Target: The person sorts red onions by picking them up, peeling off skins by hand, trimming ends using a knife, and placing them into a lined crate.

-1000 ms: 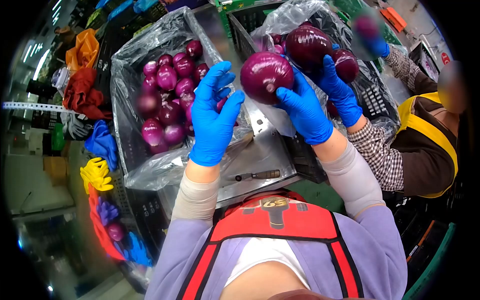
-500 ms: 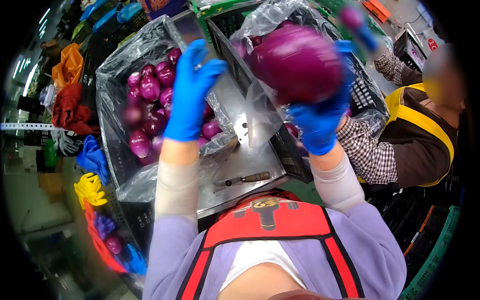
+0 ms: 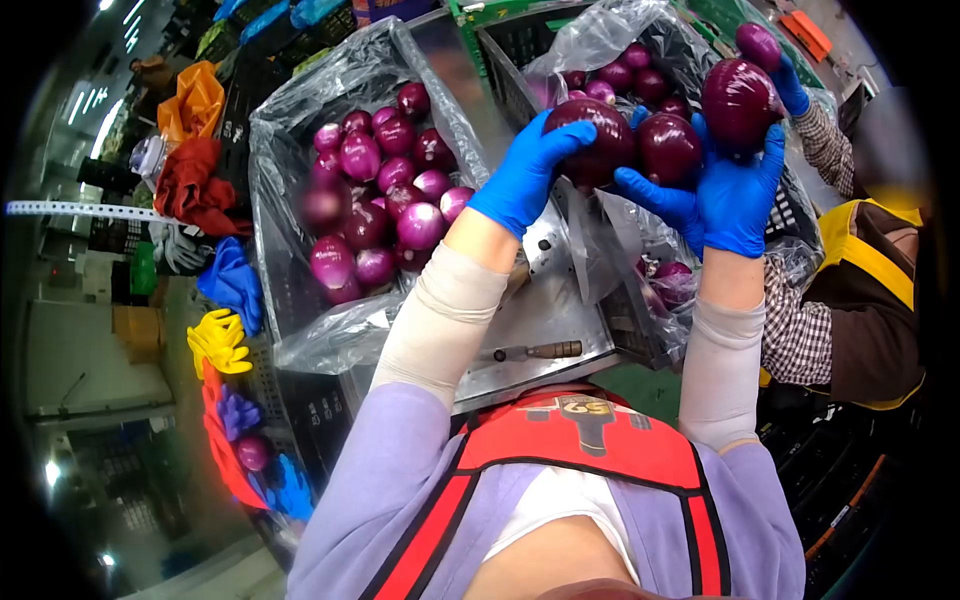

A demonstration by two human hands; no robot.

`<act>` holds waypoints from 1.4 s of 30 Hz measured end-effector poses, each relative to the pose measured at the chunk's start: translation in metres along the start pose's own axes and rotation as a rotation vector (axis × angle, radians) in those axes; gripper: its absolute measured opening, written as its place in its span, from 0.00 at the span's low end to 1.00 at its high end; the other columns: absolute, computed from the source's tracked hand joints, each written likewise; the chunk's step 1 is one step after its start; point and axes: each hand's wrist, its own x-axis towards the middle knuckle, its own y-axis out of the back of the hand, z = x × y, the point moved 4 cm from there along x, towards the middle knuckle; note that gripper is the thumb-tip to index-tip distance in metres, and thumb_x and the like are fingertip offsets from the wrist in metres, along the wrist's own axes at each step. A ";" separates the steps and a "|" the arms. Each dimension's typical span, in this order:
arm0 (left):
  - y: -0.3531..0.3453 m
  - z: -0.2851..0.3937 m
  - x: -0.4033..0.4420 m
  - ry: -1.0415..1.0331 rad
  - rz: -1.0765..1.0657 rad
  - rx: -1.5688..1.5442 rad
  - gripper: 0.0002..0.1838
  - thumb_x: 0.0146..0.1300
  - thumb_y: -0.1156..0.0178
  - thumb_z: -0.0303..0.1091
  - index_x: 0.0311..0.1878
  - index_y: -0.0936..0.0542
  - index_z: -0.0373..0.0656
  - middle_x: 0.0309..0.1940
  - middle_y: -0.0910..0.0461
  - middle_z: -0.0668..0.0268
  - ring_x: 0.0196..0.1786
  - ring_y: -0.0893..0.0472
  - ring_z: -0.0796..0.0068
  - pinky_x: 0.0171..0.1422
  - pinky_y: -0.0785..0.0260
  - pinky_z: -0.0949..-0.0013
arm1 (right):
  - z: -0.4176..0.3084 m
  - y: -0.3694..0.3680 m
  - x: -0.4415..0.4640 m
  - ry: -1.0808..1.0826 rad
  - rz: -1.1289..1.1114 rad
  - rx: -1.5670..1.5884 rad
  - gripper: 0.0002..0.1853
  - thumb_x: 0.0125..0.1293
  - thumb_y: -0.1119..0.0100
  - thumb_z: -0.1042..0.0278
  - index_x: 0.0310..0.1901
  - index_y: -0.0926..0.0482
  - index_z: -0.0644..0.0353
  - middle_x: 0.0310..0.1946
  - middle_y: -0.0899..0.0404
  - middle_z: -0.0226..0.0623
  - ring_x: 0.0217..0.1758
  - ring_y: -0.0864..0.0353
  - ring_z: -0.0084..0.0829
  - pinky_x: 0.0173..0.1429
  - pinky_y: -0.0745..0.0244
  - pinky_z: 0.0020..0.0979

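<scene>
My left hand, in a blue glove, is closed on a large dark red onion above the right-hand crate. Beside it, my right hand cradles two peeled red onions: a big glossy one at the fingers and a smaller one near the thumb. The held onions are close together; whether they touch is hard to tell. Under them, more red onions lie in the plastic-lined crate. To the left, a second lined crate holds several shiny red onions.
A wooden-handled knife lies on the metal table. At right, a co-worker's gloved hand holds a red onion. Coloured gloves and cloths hang along the left side.
My left hand, earlier empty over the left crate, has moved right and taken hold of an onion. My right hand has moved right and lower from the camera. The view has shifted.
</scene>
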 end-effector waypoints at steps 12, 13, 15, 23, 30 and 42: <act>0.056 0.068 -0.067 -0.150 0.379 -0.223 0.37 0.51 0.34 0.54 0.61 0.30 0.44 0.57 0.27 0.58 0.61 0.28 0.59 0.69 0.37 0.52 | 0.080 -0.098 0.016 -0.116 -0.170 0.098 0.27 0.62 0.40 0.45 0.54 0.28 0.57 0.44 0.24 0.39 0.44 0.24 0.39 0.52 0.25 0.44; 0.074 0.072 -0.072 -0.131 0.419 -0.202 0.37 0.51 0.34 0.54 0.61 0.30 0.45 0.57 0.27 0.59 0.61 0.28 0.59 0.69 0.37 0.52 | 0.096 -0.115 0.009 -0.201 -0.061 0.102 0.21 0.61 0.37 0.48 0.47 0.23 0.57 0.34 0.21 0.32 0.33 0.24 0.30 0.43 0.23 0.36; 0.118 0.069 -0.079 -0.129 0.504 -0.312 0.36 0.51 0.34 0.53 0.61 0.30 0.46 0.58 0.28 0.59 0.62 0.28 0.59 0.69 0.37 0.52 | 0.146 -0.125 0.021 -0.235 -0.194 0.136 0.29 0.58 0.37 0.39 0.49 0.24 0.57 0.38 0.20 0.34 0.38 0.22 0.36 0.50 0.24 0.43; 0.218 0.048 -0.117 0.116 0.558 -0.471 0.40 0.55 0.36 0.23 0.68 0.41 0.59 0.65 0.37 0.60 0.63 0.31 0.64 0.67 0.34 0.57 | 0.283 -0.139 0.031 -0.202 -0.324 -0.172 0.34 0.57 0.32 0.55 0.61 0.34 0.62 0.53 0.26 0.42 0.44 0.18 0.39 0.46 0.18 0.36; 0.216 0.040 -0.119 0.182 0.853 -0.098 0.35 0.48 0.29 0.55 0.58 0.25 0.49 0.54 0.24 0.61 0.56 0.24 0.67 0.56 0.29 0.57 | 0.311 -0.141 0.024 -0.021 -0.454 -0.585 0.33 0.48 0.25 0.57 0.54 0.28 0.62 0.47 0.21 0.43 0.49 0.22 0.34 0.54 0.27 0.35; 0.242 0.029 -0.107 0.193 0.853 0.353 0.51 0.43 0.27 0.58 0.63 0.33 0.30 0.59 0.28 0.50 0.60 0.27 0.61 0.63 0.35 0.59 | 0.317 -0.134 0.030 0.046 -0.532 -0.536 0.39 0.48 0.25 0.56 0.58 0.31 0.66 0.51 0.23 0.45 0.52 0.22 0.34 0.58 0.27 0.33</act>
